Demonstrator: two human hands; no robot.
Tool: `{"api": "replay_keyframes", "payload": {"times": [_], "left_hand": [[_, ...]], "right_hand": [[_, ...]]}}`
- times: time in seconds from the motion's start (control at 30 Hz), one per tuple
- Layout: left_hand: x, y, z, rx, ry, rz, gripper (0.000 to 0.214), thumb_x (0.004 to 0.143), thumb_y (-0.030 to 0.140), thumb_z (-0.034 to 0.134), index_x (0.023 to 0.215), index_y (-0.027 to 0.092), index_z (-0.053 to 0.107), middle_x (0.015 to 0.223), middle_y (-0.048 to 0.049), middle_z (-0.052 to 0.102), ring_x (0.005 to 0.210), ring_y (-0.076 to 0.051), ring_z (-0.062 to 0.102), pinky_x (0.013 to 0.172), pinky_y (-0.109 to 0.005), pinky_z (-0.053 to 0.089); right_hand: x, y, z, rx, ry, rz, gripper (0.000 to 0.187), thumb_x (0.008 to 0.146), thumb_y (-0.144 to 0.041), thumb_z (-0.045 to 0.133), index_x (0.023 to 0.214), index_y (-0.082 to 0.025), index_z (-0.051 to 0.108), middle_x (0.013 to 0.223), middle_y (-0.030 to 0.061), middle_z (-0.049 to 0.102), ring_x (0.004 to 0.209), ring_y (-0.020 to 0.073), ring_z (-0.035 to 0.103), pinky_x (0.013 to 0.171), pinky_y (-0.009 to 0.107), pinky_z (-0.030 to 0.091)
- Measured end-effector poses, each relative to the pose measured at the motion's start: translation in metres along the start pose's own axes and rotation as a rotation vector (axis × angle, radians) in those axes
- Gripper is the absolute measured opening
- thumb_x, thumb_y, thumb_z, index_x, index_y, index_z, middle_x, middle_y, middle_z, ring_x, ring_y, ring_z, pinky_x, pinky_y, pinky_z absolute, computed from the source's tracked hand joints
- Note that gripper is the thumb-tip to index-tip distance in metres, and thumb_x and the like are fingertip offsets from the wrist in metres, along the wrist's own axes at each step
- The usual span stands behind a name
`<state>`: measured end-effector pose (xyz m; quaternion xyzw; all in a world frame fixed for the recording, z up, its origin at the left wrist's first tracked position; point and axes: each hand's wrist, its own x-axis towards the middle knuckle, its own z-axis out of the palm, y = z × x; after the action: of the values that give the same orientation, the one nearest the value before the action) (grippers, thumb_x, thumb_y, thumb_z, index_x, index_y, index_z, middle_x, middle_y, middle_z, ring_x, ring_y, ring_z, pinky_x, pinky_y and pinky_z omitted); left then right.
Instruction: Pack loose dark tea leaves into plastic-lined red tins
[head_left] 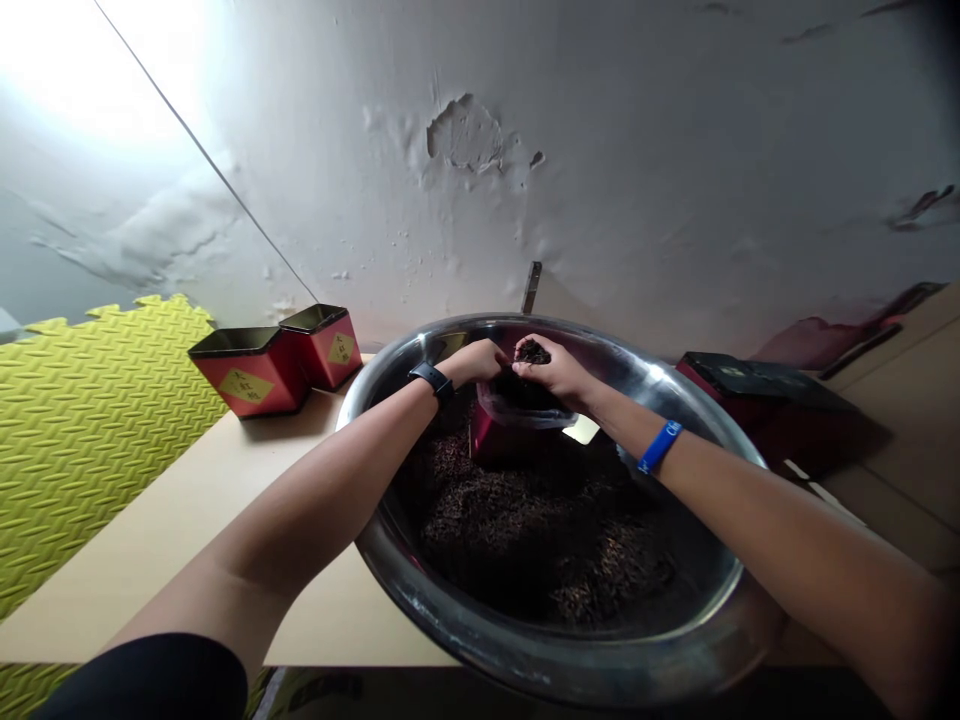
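My right hand (547, 370) is cupped above a clear plastic bag (525, 418), shut on a small heap of dark loose tea leaves (532, 352). My left hand (476, 362) is next to it at the bag's far edge, its fingers hidden, so I cannot tell whether it grips the bag. The bag lines a red tin (487, 438) standing tilted inside a large steel basin (390, 385). A deep layer of the same tea (532, 530) fills the basin's floor. A black watch band is on my left wrist, a blue band on my right.
Two red tins with yellow labels (259, 372) stand on a beige board (225, 510) left of the basin. A dark-lidded red box (761, 385) sits to the right. A yellow-green foam mat (97, 430) lies at left. A peeling white wall (465, 135) rises behind.
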<state>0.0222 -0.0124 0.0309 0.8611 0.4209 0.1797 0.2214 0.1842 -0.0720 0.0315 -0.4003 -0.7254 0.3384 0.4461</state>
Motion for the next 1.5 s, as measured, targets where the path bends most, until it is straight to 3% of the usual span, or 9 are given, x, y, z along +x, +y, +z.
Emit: {"api": "replay_keyframes", "payload": {"times": [0.47,0.7,0.93,1.13,1.37,1.5], "left_hand": [[-0.003,0.002,0.0,-0.05,-0.014,-0.044,0.035,0.058,0.007,0.046,0.082,0.01,0.071,0.052,-0.0008,0.054,0.047,-0.009,0.043,0.046,-0.02,0.033],[-0.005,0.007,-0.002,-0.076,-0.019,-0.049,0.028,0.062,0.013,0.051,0.08,0.011,0.072,0.052,0.0004,0.053,0.049,-0.009,0.042,0.049,-0.02,0.033],[-0.005,0.007,-0.002,-0.072,-0.026,-0.075,0.026,0.062,0.013,0.053,0.079,0.012,0.072,0.05,0.002,0.05,0.049,-0.008,0.04,0.049,-0.02,0.031],[-0.007,0.01,-0.001,-0.056,-0.003,-0.076,0.022,0.065,0.01,0.055,0.08,0.009,0.072,0.045,0.0033,0.043,0.047,-0.007,0.032,0.049,-0.021,0.029],[-0.004,0.006,-0.001,-0.05,-0.01,-0.061,0.021,0.066,0.02,0.06,0.081,0.01,0.072,0.05,0.0022,0.048,0.051,-0.008,0.037,0.051,-0.02,0.031],[-0.004,0.004,-0.002,-0.024,-0.022,-0.019,0.025,0.066,0.014,0.054,0.083,0.011,0.072,0.056,0.001,0.053,0.053,-0.009,0.043,0.052,-0.02,0.033]], "right_hand": [[-0.005,-0.008,-0.01,-0.151,-0.089,0.053,0.022,0.066,-0.026,0.059,0.086,-0.015,0.059,0.078,0.0009,0.058,0.074,0.0144,0.051,0.068,0.028,0.041],[-0.004,-0.005,-0.019,-0.185,-0.171,0.087,0.028,0.068,-0.021,0.059,0.094,-0.018,0.066,0.09,0.0055,0.063,0.082,0.0175,0.055,0.075,0.032,0.044],[-0.003,-0.001,-0.01,-0.366,-0.113,0.079,0.024,0.071,-0.025,0.056,0.092,-0.016,0.066,0.076,0.0049,0.063,0.067,0.0156,0.055,0.064,0.03,0.043],[0.0,0.009,0.001,-0.58,-0.071,-0.033,0.022,0.071,-0.023,0.053,0.085,-0.012,0.066,0.078,0.0069,0.066,0.068,0.0162,0.054,0.06,0.025,0.037],[-0.001,0.01,0.005,-0.762,-0.081,-0.013,0.027,0.078,-0.036,0.05,0.074,-0.015,0.065,0.073,0.009,0.066,0.061,0.0182,0.054,0.052,0.026,0.029],[-0.004,0.003,0.004,-0.755,-0.08,0.002,0.039,0.083,-0.049,0.043,0.086,-0.018,0.067,0.085,0.01,0.068,0.075,0.0224,0.059,0.059,0.027,0.033]]}}
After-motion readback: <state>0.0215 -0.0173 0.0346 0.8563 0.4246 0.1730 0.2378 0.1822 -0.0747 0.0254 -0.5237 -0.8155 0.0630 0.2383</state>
